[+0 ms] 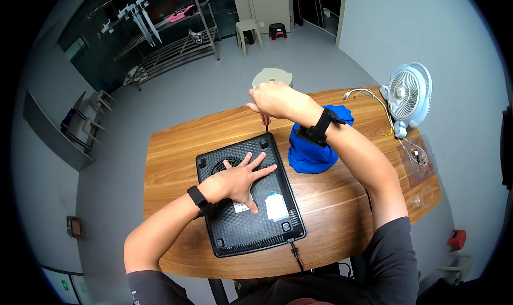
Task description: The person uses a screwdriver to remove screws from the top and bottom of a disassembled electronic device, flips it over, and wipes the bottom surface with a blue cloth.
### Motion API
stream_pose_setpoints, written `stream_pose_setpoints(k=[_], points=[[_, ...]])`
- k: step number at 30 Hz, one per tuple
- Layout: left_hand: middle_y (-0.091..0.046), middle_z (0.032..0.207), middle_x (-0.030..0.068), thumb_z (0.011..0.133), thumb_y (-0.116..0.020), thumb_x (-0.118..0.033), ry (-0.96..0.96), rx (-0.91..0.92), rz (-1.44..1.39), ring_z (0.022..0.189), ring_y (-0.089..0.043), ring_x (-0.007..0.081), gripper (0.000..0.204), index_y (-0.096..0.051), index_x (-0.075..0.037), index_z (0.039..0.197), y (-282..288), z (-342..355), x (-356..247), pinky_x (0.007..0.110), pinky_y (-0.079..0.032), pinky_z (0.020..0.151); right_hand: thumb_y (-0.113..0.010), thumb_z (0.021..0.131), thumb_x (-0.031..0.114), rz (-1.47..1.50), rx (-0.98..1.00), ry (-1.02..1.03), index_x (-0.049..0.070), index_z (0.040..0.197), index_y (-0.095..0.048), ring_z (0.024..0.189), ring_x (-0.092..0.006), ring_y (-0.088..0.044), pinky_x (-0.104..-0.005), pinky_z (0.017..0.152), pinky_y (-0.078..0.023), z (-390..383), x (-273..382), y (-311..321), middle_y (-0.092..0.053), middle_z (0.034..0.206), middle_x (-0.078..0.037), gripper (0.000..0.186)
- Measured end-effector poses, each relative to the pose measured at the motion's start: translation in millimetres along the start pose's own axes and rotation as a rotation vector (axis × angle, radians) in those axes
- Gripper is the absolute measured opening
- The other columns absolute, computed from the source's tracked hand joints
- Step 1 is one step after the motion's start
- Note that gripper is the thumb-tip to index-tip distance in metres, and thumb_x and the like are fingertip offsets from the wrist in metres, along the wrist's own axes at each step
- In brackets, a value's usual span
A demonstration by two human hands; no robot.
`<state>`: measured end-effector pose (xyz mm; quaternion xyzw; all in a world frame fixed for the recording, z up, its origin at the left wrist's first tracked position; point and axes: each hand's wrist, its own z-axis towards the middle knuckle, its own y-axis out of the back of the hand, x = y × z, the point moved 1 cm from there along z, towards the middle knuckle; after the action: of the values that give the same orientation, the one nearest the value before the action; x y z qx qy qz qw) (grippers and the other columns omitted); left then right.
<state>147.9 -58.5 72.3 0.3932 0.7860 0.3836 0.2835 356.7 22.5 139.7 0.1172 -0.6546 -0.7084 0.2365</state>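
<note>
A black induction cooker (235,229) lies bottom side up on the wooden table, showing a round vent, small feet and white labels. My left hand (243,179) rests flat on its underside with fingers spread, partly covering the vent and one label. Above the cooker's far right corner, my right hand (275,99) is closed around a screwdriver (265,120) with a red handle. The screwdriver points downward, its shaft by the cooker's far edge; whether the tip touches a screw is too small to tell. My fingers hide the top of the handle.
A blue cloth bundle (312,154) sits under my right forearm. Farther right are a white fan (407,95), cables, a clear tray (417,163) and a clear cup (423,197). The cooker's cord (296,256) runs off the near table edge. A stool (271,76) stands beyond the table.
</note>
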Motion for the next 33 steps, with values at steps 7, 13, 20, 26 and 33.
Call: stream_pose_setpoints(k=[7, 13, 20, 26, 33], points=[[-0.004, 0.176, 0.0143, 0.054, -0.095, -0.064, 0.001, 0.003, -0.006, 0.159, -0.01, 0.0486, 0.144, -0.013, -0.037, 0.168, -4.6, -0.8, 3.1, 0.087, -0.032, 0.105, -0.063, 0.094, 0.023, -0.033, 0.122, -0.15, -0.004, 0.112, -0.058, 0.084, -0.0474, -0.071, -0.052, 0.081, -0.058, -1.4, 16.2, 12.3, -0.072, 0.078, -0.024, 0.033], [-0.003, 0.176, 0.0139, 0.057, -0.094, -0.065, 0.007, 0.028, -0.004, 0.159, -0.008, 0.0476, 0.142, -0.012, -0.038, 0.168, -2.1, 0.1, 0.8, 0.087, -0.031, 0.106, -0.062, 0.094, 0.021, 0.048, 0.122, -0.113, -0.005, 0.117, -0.056, 0.085, -0.0416, -0.074, -0.0499, 0.079, -0.059, -1.9, -1.4, 6.6, -0.075, 0.083, -0.022, 0.035], [-0.004, 0.177, 0.0129, 0.057, -0.094, -0.065, 0.0, 0.009, -0.016, 0.16, -0.008, 0.0469, 0.142, -0.01, -0.039, 0.168, -8.1, -0.1, 5.2, 0.089, -0.028, 0.106, -0.06, 0.099, 0.032, -0.109, 0.186, -0.178, -0.005, 0.116, -0.057, 0.09, -0.0474, -0.071, -0.0516, 0.083, -0.058, -1.4, 21.2, 16.3, -0.074, 0.092, -0.027, 0.041], [-0.002, 0.177, 0.0119, 0.059, -0.093, -0.065, -0.001, 0.015, 0.001, 0.16, -0.007, 0.0457, 0.141, -0.009, -0.037, 0.169, -5.7, 0.0, 3.3, 0.087, -0.028, 0.109, -0.057, 0.099, 0.03, -0.127, 0.119, -0.048, -0.006, 0.13, -0.053, 0.1, -0.0392, -0.073, -0.0466, 0.09, -0.058, 0.4, 4.9, 11.0, -0.078, 0.081, -0.014, 0.047], [-0.001, 0.177, 0.0124, 0.06, -0.092, -0.066, 0.017, 0.048, -0.002, 0.16, -0.007, 0.0455, 0.14, -0.009, -0.037, 0.169, -1.6, -3.2, 1.9, 0.087, -0.027, 0.109, -0.057, 0.102, 0.031, -0.036, 0.255, -0.208, -0.005, 0.122, -0.056, 0.099, -0.0472, -0.069, -0.0527, 0.089, -0.057, 5.7, 23.2, 19.9, -0.073, 0.102, -0.028, 0.041]])
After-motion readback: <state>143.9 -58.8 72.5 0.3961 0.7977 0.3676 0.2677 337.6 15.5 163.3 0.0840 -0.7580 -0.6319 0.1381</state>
